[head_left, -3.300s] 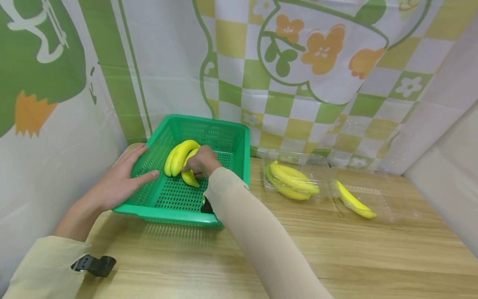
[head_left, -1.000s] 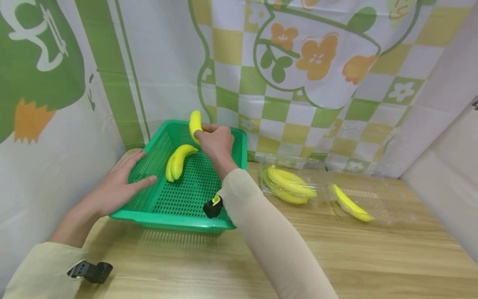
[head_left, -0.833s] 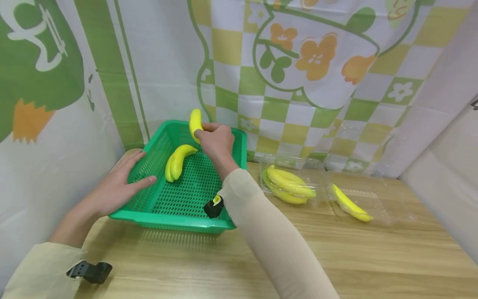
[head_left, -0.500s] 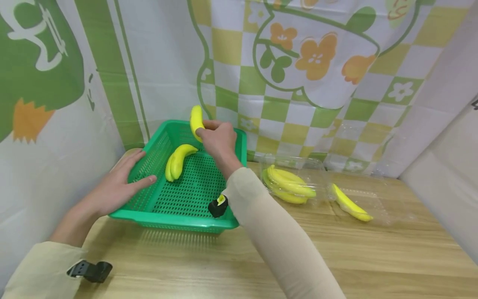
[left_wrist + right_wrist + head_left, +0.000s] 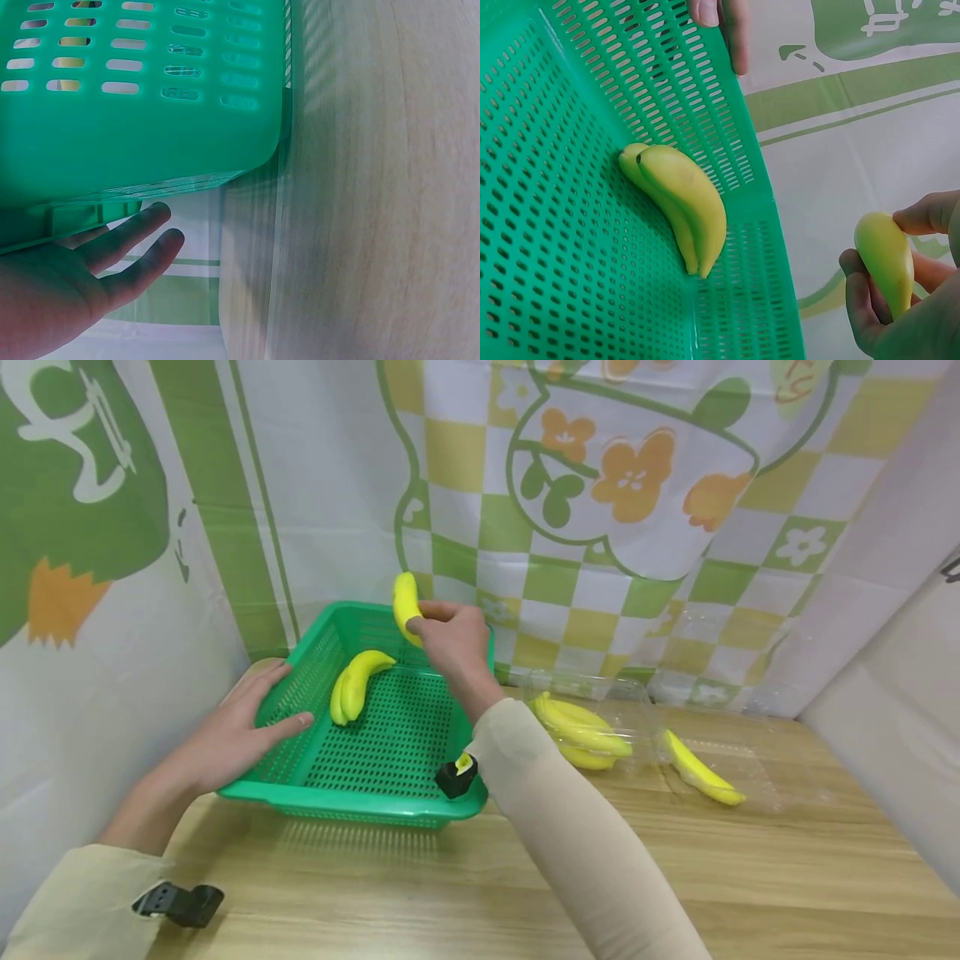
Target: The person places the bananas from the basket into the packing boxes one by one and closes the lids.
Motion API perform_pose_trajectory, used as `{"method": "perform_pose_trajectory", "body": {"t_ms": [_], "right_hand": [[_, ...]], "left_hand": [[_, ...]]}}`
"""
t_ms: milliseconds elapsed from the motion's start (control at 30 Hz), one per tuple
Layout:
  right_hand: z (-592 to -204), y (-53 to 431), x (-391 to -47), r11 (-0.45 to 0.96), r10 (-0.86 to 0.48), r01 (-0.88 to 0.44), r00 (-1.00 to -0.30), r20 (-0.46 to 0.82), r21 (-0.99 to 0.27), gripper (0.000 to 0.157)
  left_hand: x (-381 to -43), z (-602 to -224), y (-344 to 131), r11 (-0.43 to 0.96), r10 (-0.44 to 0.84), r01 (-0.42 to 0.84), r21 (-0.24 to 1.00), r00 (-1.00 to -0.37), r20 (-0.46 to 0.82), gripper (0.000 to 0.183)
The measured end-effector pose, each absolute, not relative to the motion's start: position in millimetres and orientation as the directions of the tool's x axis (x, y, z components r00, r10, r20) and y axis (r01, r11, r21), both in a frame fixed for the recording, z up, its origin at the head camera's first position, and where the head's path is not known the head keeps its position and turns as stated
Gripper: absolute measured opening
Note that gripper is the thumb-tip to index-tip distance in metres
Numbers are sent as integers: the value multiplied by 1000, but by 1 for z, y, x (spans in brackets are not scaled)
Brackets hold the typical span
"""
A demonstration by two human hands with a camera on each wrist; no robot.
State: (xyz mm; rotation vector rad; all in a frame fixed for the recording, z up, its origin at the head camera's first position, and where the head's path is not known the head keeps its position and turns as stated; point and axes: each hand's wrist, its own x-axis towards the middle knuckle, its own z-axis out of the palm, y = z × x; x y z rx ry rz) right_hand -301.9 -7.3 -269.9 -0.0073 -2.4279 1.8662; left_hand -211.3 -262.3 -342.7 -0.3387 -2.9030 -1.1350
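My right hand (image 5: 459, 647) pinches a single yellow banana (image 5: 406, 597) between thumb and fingers, above the far side of the green basket (image 5: 375, 808). The right wrist view also shows this held banana (image 5: 885, 251), standing roughly upright. Inside the basket, two bananas (image 5: 356, 687) lie side by side against the left wall. Resting at the basket's left rim is my left hand (image 5: 236, 731), its thumb over the inner side and its fingers outside. From the left wrist, the fingers (image 5: 139, 262) look straight and spread beneath the rim.
To the right, a clear plastic box (image 5: 630, 689) holds several bananas (image 5: 581, 727). Another banana (image 5: 703, 770) lies beside it on what seems the box's opened clear lid. A patterned curtain (image 5: 562, 543) hangs right behind the basket. Everything stands on a wooden table (image 5: 675, 868).
The right hand has lifted one banana out of the basket and, over the last half second, shifted it slightly right. The left hand keeps its place on the rim.
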Motion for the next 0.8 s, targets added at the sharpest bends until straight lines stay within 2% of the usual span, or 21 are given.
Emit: {"method": "perform_pose_trajectory", "body": {"t_ms": [167, 567, 800], "right_hand": [[-270, -2, -302, 212, 39, -43, -998, 53, -976, 33], [-267, 20, -303, 254, 33, -70, -996, 81, -965, 33], [-264, 35, -302, 234, 31, -86, -995, 95, -969, 35]], "left_hand": [[-211, -342, -263, 712, 198, 201, 673, -977, 83, 90], [-210, -341, -262, 713, 200, 204, 671, -976, 85, 90], [-210, -340, -262, 713, 198, 201, 672, -977, 82, 90]]}}
